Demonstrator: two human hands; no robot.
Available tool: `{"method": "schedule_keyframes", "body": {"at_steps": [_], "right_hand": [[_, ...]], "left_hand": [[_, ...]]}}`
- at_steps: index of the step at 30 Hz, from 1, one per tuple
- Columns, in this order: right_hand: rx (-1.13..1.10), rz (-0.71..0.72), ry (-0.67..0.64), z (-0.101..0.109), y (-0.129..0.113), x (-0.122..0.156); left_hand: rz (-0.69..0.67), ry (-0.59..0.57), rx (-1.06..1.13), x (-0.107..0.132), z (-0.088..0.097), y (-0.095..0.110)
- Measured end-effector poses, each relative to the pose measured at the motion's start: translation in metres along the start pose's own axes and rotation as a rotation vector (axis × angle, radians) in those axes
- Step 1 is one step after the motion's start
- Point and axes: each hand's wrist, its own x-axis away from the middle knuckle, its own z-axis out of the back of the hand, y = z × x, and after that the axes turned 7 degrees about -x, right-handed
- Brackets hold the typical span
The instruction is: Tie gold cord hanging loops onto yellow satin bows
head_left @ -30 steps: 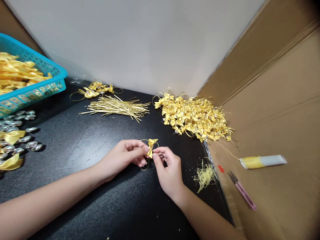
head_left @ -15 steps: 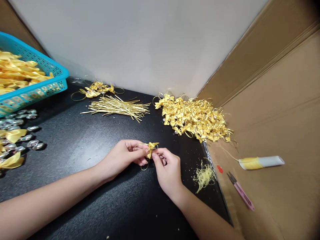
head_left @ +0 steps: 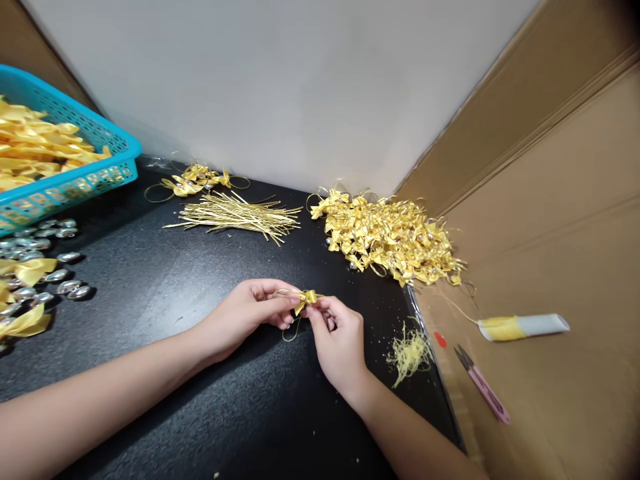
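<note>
Between my two hands, above the black table, is a small yellow ribbon bow with a gold cord. My left hand pinches the bow from its left side, and a loop of gold cord sticks out over the fingers. From the right, the thumb and fingertips of my right hand are closed on the bow's other side. A thin loop of thread hangs below it. My fingers partly cover the bow and its knot.
A blue basket of yellow ribbons stands far left, with silver beads before it. Gold twist ties and a pile of finished-looking bows lie behind my hands. Right are thread scraps, pink snips and a thread spool.
Between my fingers the bow has turned, so its knot and loops now face up more. Both hands stay nearly in place, the right shifting slightly rightward.
</note>
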Motion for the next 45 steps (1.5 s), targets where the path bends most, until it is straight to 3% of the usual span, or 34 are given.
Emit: {"method": "schedule_keyframes", "body": {"at_steps": [6,17,19,23,25,29,33,40,43,45], "right_hand": [[0.046,0.035,-0.011,0.002,-0.001,-0.002],[0.153,0.089,-0.021,0.000,0.001,0.000],[0.187,0.157,0.025,0.002,-0.003,0.000],[0.327,0.468,0.190,0.007,-0.014,0.002],[0.407,0.565,0.186,0.008,-0.017,0.004],[0.505,0.521,0.121,0.005,-0.014,0.004],[0.448,0.449,0.108,0.005,-0.010,0.001],[0.494,0.550,0.101,0.004,-0.007,-0.001],[0.388,0.530,0.077,0.006,-0.010,0.002],[0.199,0.504,0.057,0.009,-0.016,0.005]], "left_hand": [[0.035,-0.022,0.005,0.000,0.001,0.003],[-0.011,0.087,-0.250,0.000,-0.005,0.006],[-0.012,0.109,-0.232,0.000,-0.006,0.006],[-0.047,0.184,-0.185,0.001,-0.008,0.005],[-0.071,0.189,-0.198,0.003,-0.010,0.004],[-0.129,0.148,-0.248,0.006,-0.012,0.000],[-0.149,0.130,-0.291,0.005,-0.011,-0.002],[-0.101,0.104,-0.246,0.002,-0.010,-0.002],[-0.090,0.116,-0.288,0.000,-0.009,-0.002],[-0.083,0.137,-0.312,-0.003,-0.007,0.000]]}}
